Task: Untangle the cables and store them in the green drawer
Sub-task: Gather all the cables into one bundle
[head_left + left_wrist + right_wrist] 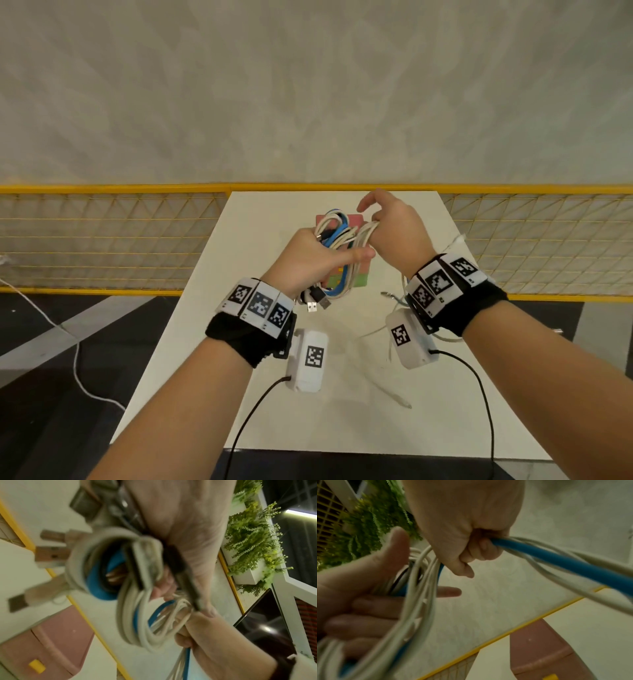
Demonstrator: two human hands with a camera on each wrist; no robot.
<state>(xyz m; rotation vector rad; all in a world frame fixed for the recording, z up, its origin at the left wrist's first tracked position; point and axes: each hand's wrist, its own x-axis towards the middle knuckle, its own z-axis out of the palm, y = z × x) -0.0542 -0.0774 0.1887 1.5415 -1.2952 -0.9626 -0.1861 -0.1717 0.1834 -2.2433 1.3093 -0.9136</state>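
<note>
my left hand [310, 260] has its grip closed round the cables [337, 240], a bundle of white loops with a blue one and a dark one mixed in. the fingers wrap the coil from the far side and the thumb lies across the front, pointing toward my right hand [394, 229]. usb plugs [317, 301] hang from the bottom of the bundle just beside the left wrist.

the right hand's grip is closed too: from the right wrist view the lower fingers [481, 550] curl tight round a blue strand and a few white ones that run off to the right. in the head view the index finger and thumb of that hand stand a little apart at the top (i cannot tell whether they touch any cable). the two hands are close together, the left thumb tip almost at the right hand's heel.

all of this is held above the table [267, 394], over the drawers [359, 279], a small pastel unit with a pink top and a green tier at the bottom; its front is mostly hidden by the cables. more white cable [394, 394] lies loose on the table near the right wrist. the wrist views are blurred.
</note>
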